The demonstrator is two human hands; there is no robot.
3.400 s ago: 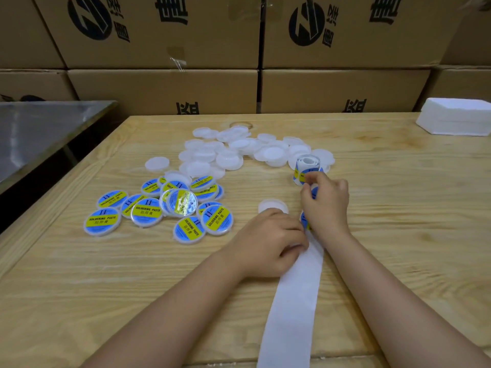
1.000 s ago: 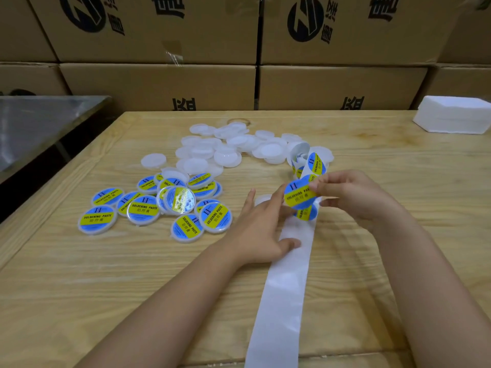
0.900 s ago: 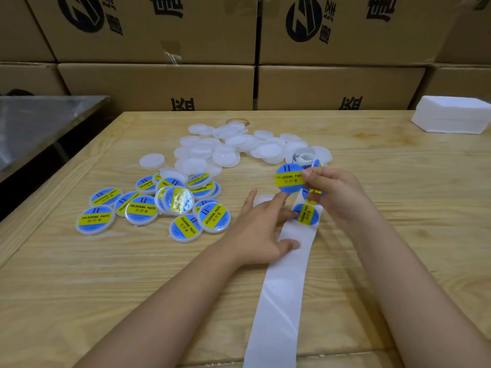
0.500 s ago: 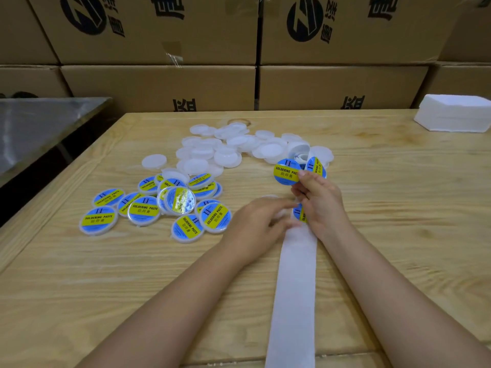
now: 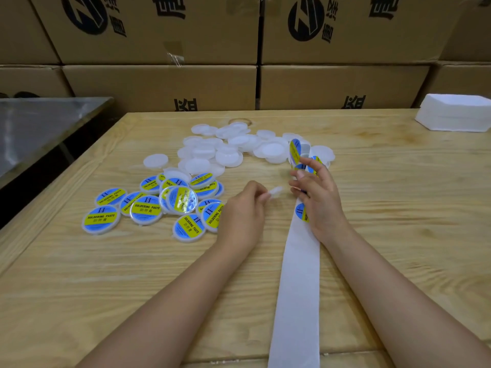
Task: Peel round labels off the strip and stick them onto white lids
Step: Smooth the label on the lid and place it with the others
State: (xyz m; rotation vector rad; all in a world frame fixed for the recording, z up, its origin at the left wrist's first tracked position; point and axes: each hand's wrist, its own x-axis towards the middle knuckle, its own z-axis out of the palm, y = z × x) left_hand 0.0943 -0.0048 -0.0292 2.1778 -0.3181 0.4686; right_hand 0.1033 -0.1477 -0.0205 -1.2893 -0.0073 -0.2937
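We pinched a plain white round plastic lid (image 5: 275, 191) in the fingertips of our left hand (image 5: 245, 212), lifted just off the pale wooden worktop (image 5: 398, 208) and blurred, so we could not tell its tilt. Our right hand (image 5: 317, 197) held a peeled round blue-and-yellow label (image 5: 295, 152) by its lower edge, the grip pressed together on it between thumb and forefinger; the label stood nearly on edge, its face turned toward our left. The other fingers of that hand were spread.

The long white backing strip (image 5: 297, 288) lay flat with its long axis running from the near edge of the worktop away from us, under our right hand, toward the small roll of labels (image 5: 305, 150) behind the fingers. One label still on the strip (image 5: 301, 212) showed just beside our right palm.

To the left of our left hand lay the cluster of finished lids bearing blue-and-yellow labels (image 5: 148, 205), some overlapping. Beyond them, farther from us, lay the heap of bare white lids (image 5: 228, 150), reaching to the roll.

The worktop was open on the right side up to a stack of white sheets (image 5: 457, 115) at the far right corner. Brown cardboard boxes (image 5: 159, 86) walled the far edge, and a grey metal table (image 5: 45, 123) stood apart on the left.
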